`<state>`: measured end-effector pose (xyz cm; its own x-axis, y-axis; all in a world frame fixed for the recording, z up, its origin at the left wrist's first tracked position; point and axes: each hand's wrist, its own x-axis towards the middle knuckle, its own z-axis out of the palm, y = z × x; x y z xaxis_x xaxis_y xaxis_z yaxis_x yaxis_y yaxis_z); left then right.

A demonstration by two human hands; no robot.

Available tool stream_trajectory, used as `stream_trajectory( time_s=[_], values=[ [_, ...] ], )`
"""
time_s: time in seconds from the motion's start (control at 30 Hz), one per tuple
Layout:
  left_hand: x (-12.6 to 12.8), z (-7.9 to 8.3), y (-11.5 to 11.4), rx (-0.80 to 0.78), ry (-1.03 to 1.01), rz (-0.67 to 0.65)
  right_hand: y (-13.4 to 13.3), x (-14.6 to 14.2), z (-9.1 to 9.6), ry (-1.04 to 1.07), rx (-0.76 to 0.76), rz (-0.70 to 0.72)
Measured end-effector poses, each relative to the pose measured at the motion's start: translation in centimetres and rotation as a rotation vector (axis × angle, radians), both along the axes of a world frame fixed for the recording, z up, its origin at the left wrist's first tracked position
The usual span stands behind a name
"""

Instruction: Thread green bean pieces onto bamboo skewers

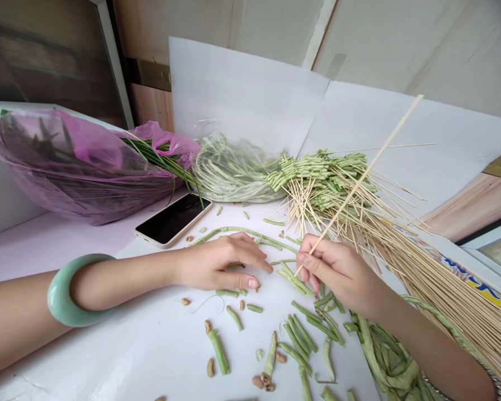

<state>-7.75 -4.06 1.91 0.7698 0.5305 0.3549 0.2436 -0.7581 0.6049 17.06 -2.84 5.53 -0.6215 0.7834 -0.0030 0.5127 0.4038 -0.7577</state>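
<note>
My right hand (338,273) pinches a thin bamboo skewer (371,167) between thumb and fingers. The skewer slants up to the far right, its lower tip close above some cut green bean pieces (292,281). No bean shows on it. Palm down, my left hand (221,262) hovers over or rests on the white surface, fingers loosely stretched and apart, holding nothing visible. A long whole bean (234,228) curves just beyond its fingers. Several short bean pieces (300,337) and brown seeds (258,382) lie scattered nearer me.
Skewered bean bundles (317,170) are piled at the back right, beside a long stack of bare skewers (438,278). A clear bag of long beans (237,172), a purple bag of greens (87,167) and a phone (175,220) stand behind. Bean strips (388,362) lie under my right forearm.
</note>
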Motion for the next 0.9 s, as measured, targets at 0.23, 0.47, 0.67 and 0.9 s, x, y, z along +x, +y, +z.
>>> stream_trajectory(
  time_s=[0.23,0.47,0.67,0.9],
  values=[
    [0.2,0.0,-0.3,-0.006,0.027,0.014,0.3,1.3,1.2,-0.095,-0.229,0.147],
    [0.1,0.1,-0.1,-0.013,0.045,0.013,0.9,1.8,1.5,-0.208,-0.292,0.215],
    [0.2,0.2,-0.2,-0.011,0.062,0.016,0.8,1.7,1.9,-0.201,-0.276,0.220],
    [0.2,0.1,-0.3,-0.005,0.063,0.015,0.8,1.9,2.1,-0.196,-0.270,0.218]
  ],
)
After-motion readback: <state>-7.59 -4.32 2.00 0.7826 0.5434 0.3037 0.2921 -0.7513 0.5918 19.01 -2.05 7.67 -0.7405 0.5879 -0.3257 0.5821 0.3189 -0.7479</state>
